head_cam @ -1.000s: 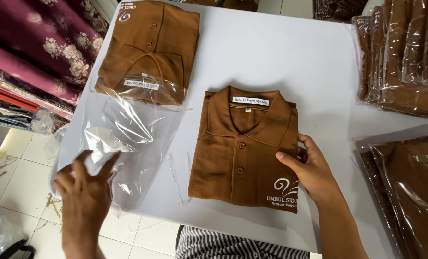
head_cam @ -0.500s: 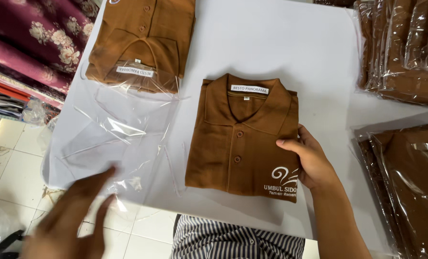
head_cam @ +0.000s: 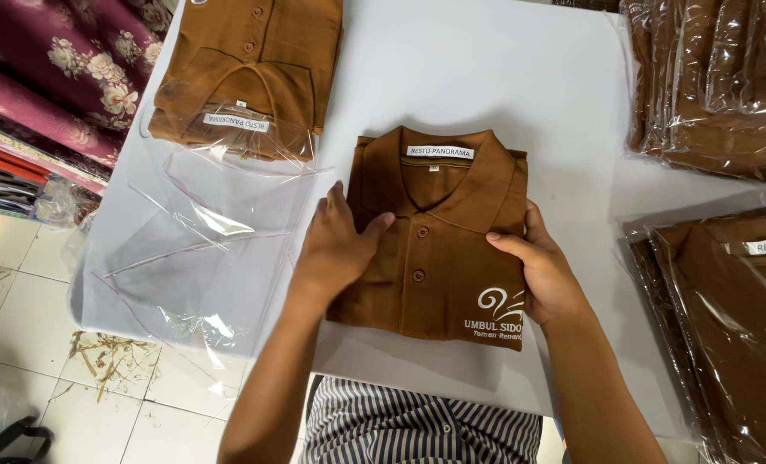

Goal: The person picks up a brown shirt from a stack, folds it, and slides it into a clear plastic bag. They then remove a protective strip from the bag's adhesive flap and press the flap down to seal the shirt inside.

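Your left hand (head_cam: pixel 335 245) and right hand (head_cam: pixel 544 271) lie on either side of the folded brown polo shirt (head_cam: pixel 439 236) in the middle of the white tabletop (head_cam: pixel 486 77), fingers spread flat, clamping nothing. A clear plastic bag (head_cam: pixel 202 245) lies just left.

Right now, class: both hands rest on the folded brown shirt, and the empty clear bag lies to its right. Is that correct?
Not quite. In the head view both hands, left hand and right hand, rest on the folded brown shirt, but the empty clear bag lies to its left.
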